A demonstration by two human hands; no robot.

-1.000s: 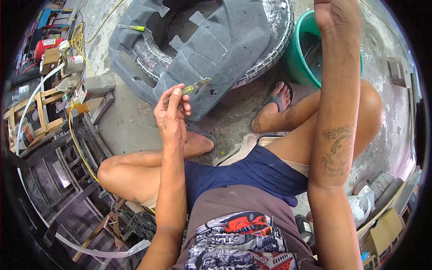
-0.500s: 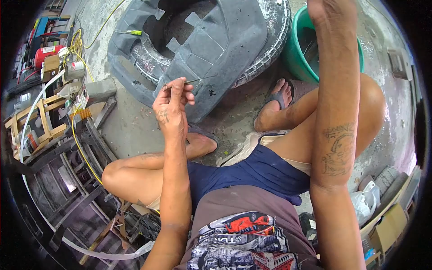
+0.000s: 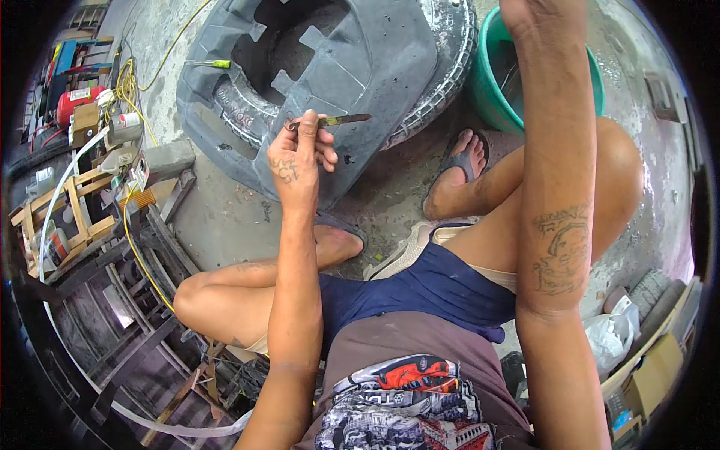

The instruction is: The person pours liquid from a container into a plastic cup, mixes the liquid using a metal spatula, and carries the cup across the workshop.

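Pinched between the thumb and fingers of my left hand is a narrow knife, its stained blade pointing right. The knife is over a dark grey moulded plastic piece, which lies on top of a tire. A second tool with a yellow-green handle rests on the left part of the plastic piece. My right hand is raised at the top edge, beside the green bucket; its fingers are cut off by the frame.
A green bucket stands right of the tire. On the left are a red tank, a yellow cord, wooden crates and a metal frame. White plastic bags and cardboard lie at the lower right.
My left hand has moved slightly up and right, and the knife has turned so its flat side shows. My right hand has shifted a little left.
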